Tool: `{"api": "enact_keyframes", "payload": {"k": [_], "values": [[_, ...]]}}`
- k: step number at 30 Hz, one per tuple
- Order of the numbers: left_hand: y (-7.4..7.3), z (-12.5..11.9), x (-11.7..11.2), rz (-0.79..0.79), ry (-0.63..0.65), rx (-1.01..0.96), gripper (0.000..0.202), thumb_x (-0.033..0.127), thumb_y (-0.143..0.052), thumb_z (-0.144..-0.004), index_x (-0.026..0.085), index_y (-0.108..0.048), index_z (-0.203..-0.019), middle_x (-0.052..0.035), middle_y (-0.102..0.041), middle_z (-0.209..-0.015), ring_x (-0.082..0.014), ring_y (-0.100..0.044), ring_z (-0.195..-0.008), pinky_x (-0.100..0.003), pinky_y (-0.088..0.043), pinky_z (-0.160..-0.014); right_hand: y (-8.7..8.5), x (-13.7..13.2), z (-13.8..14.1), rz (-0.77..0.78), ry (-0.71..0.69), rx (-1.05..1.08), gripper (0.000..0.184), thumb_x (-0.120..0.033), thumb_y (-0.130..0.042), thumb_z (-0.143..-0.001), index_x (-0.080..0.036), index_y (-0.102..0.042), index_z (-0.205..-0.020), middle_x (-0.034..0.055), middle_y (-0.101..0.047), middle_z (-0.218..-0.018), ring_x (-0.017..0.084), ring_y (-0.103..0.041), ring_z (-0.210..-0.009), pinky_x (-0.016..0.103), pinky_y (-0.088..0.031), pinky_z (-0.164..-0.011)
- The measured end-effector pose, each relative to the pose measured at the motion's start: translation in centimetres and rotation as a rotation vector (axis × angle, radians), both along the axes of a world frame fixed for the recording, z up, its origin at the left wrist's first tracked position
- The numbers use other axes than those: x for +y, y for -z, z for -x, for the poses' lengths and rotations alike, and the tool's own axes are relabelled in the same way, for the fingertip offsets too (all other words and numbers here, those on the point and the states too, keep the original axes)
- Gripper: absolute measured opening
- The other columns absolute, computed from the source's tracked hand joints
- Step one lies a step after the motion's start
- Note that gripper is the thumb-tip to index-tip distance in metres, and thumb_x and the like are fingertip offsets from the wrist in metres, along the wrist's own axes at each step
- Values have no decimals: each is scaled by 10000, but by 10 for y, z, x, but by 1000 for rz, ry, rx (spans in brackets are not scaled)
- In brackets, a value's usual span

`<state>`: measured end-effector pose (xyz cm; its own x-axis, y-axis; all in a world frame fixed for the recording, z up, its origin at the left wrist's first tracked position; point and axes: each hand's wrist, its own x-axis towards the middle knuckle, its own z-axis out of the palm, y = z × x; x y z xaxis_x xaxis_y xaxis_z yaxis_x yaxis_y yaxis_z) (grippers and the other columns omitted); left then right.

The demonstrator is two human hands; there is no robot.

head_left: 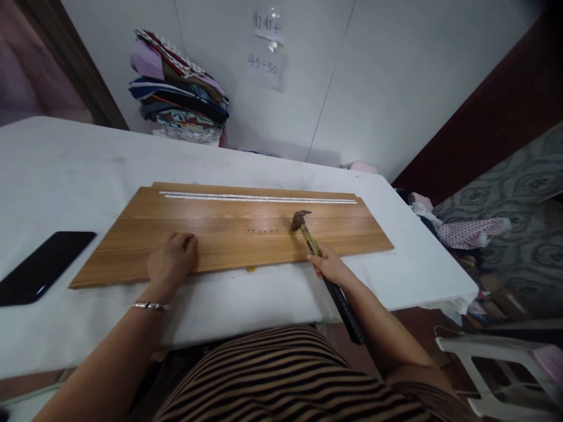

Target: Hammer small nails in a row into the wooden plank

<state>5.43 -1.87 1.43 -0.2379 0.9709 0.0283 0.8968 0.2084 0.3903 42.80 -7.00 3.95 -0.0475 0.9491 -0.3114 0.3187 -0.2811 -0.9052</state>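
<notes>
A long wooden board lies on the white table. A short row of small nails stands in its middle. My right hand is closed round the handle of a hammer, whose head rests at the right end of the nail row. My left hand rests on the board's near edge, to the left of the nails, fingers curled under; a bracelet sits on that wrist. A pale strip runs along the board's far edge.
A black phone lies on the table at the left. Folded fabrics are stacked against the back wall under paper notes. A white plastic chair and piled cloth are on the floor at right.
</notes>
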Motion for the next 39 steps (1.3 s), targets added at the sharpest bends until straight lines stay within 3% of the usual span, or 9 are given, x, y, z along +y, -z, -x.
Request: {"api": "enact_keyframes", "payload": {"k": [9, 17, 26, 29, 32, 35, 39], "values": [[7, 1, -2, -158, -88, -88, 360, 442, -484, -950, 242, -735, -1114, -135, -666, -1253, -368, -664, -1108, -517, -533, -849, 3, 0, -3, -23, -2, -9, 265, -338, -595, -780, -226, -491, -997, -135, -405, -478, 95, -362, -345, 220, -311, -356], [16, 3, 0, -261, -116, -58, 377, 360, -476, -962, 178, -700, -1204, -129, -710, -1186, -289, -659, -1100, -396, -527, -893, 1, 0, 0, 6, 10, 2, 273, -383, -618, -750, -245, -446, -910, -133, -389, -468, 95, -351, -351, 228, -327, -361], [29, 11, 3, -469, -209, -313, 391, 302, -382, -964, 181, -670, -1198, -104, -735, -1134, -230, -677, -1062, -374, -517, -973, 7, -4, -4, 6, 6, -48, 386, -519, -612, -703, -240, -456, -919, -126, -413, -462, 97, -366, -346, 227, -297, -366], [30, 12, 0, -450, -223, -305, 392, 275, -404, -944, 176, -662, -1222, -99, -737, -1107, -225, -680, -1021, -369, -526, -939, 8, -5, -5, 18, -1, -48, 398, -526, -619, -699, -238, -470, -929, -127, -407, -467, 98, -371, -348, 228, -299, -368], [29, 10, -6, -354, -109, -190, 402, 303, -476, -911, 159, -677, -1229, -110, -734, -1089, -240, -682, -984, -364, -530, -901, 6, -6, -5, 12, 14, -57, 381, -525, -620, -704, -241, -466, -905, -122, -420, -479, 95, -375, -349, 231, -301, -370], [25, 9, -12, -278, 16, -42, 376, 355, -497, -914, 170, -736, -1138, -135, -722, -1154, -274, -672, -1067, -377, -517, -938, 2, -8, -3, 10, 38, -46, 370, -515, -626, -705, -246, -450, -888, -128, -412, -475, 93, -371, -349, 231, -308, -374], [15, 12, -7, -131, 21, 38, 373, 371, -455, -943, 198, -777, -1020, -127, -730, -1134, -287, -672, -1063, -389, -528, -918, -1, -6, 0, -12, 36, -1, 362, -489, -638, -700, -251, -438, -886, -137, -405, -479, 93, -374, -352, 229, -322, -367]]}}
